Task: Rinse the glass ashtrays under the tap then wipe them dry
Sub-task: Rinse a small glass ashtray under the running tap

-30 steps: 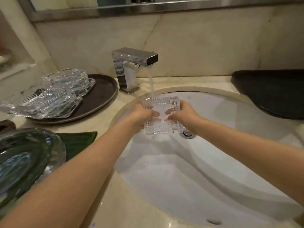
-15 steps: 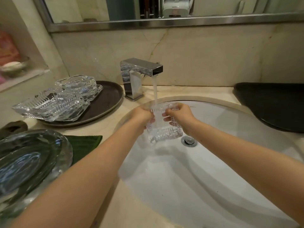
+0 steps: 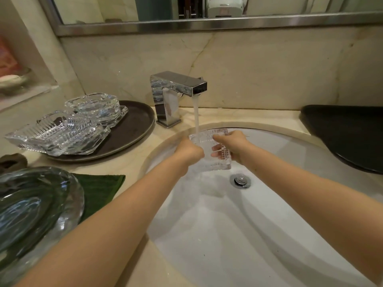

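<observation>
Two hands: the left hand (image 3: 189,151) and right hand (image 3: 235,146) both grip the square ribbed clear-glass ashtray (image 3: 213,151), fingers curled round opposite sides.
Change: one second ago the ashtray faces the camera almost flat; now it is tipped, far edge up under the stream, water running off the lower edge.
Meaning: rinse of this piece appears well advanced; wiping is not yet begun.
Position: ashtray is held over the white oval basin (image 3: 290,214), below the chrome square tap (image 3: 176,94), just beside the drain plug (image 3: 240,180).
Edges: basin rim lies close behind the ashtray; the spout hangs above it.
Open room: wide basin floor toward the camera.
Bench, left: stacked cut-glass ashtrays (image 3: 62,131) on a dark round tray (image 3: 132,129); green folded cloth (image 3: 99,191); large clear-glass oval dish (image 3: 31,214).
Bench, right: black tray (image 3: 348,131).
</observation>
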`<state>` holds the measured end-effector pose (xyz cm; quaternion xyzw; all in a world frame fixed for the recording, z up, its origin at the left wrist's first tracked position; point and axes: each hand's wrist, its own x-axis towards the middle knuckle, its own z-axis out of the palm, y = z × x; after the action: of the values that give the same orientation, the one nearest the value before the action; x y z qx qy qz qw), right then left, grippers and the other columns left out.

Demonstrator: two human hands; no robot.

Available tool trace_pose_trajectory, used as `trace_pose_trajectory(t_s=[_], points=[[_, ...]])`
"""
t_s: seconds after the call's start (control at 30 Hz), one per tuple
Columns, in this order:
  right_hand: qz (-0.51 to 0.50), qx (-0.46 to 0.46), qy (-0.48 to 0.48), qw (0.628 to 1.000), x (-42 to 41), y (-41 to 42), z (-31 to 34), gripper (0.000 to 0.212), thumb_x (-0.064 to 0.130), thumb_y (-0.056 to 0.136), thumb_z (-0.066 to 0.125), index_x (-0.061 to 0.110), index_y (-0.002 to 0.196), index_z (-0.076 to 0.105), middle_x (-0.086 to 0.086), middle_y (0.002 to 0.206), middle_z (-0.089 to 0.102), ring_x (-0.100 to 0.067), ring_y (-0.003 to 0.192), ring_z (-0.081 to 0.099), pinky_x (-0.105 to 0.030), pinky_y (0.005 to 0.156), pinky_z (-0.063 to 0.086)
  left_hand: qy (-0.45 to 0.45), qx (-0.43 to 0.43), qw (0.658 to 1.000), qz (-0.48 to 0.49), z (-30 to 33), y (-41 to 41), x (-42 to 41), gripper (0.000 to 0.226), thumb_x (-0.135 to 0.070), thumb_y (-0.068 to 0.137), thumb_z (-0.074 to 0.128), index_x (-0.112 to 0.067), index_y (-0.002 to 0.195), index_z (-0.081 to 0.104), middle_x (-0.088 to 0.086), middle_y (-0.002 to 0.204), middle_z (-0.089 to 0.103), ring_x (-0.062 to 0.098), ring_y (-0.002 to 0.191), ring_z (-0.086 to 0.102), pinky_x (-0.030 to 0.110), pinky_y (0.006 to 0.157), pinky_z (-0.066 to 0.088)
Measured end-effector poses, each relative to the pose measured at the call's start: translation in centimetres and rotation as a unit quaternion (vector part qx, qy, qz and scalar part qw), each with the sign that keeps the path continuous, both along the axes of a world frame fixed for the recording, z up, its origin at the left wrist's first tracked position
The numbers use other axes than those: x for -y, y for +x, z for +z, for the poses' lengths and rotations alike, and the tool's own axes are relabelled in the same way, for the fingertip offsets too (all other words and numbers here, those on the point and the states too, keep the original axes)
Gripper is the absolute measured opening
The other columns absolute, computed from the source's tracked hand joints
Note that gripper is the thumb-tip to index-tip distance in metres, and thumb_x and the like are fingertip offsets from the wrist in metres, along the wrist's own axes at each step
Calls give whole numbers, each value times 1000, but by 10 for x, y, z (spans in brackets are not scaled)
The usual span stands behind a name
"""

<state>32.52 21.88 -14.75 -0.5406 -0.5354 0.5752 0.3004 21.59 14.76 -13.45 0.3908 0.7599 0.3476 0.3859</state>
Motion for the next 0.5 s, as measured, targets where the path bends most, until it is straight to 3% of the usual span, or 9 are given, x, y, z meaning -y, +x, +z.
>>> trace_pose_trajectory(t_s=[0.07,0.13,0.2,0.3,0.4,0.5], points=[[29,4,15,999,1,3,5,20,13,93,57,0,104,48,-16,78,64,-20,48,62,-27,48,46,-7,13,1000,6,1,-6,1,57,-2,91,52,-14,142,29,13,119,53,28,104,56,36,79,50],[52,0,24,998,3,5,7,11,10,93,55,2,98,49,-14,76,65,-18,46,62,-24,42,44,-10,76,997,18,4,-10,4,41,3,93,46,-6,132,40,11,100,56,22,82,59,33,68,52],[65,-10,29,997,7,6,6,6,7,93,55,3,92,51,-12,75,66,-17,46,63,-24,42,44,-9,101,995,17,6,-9,7,35,6,94,45,-3,128,44,12,98,59,19,68,57,31,63,50],[92,-55,11,994,11,5,7,5,4,91,56,1,95,55,-13,85,68,-19,60,67,-27,53,50,9,74,997,22,6,-12,5,34,4,93,50,-6,125,45,12,99,60,19,68,60,34,71,53],[165,-155,-57,972,15,6,13,14,6,93,48,2,104,56,-12,96,66,-20,80,66,-29,71,54,8,101,995,20,8,-20,5,32,6,93,46,-8,121,54,12,100,64,23,76,65,37,75,57],[184,-232,-89,951,19,6,18,19,4,92,43,0,106,56,-14,102,64,-24,90,63,-29,74,56,13,183,983,13,16,-22,11,36,12,93,36,-15,106,57,9,88,65,22,76,61,31,65,56]])
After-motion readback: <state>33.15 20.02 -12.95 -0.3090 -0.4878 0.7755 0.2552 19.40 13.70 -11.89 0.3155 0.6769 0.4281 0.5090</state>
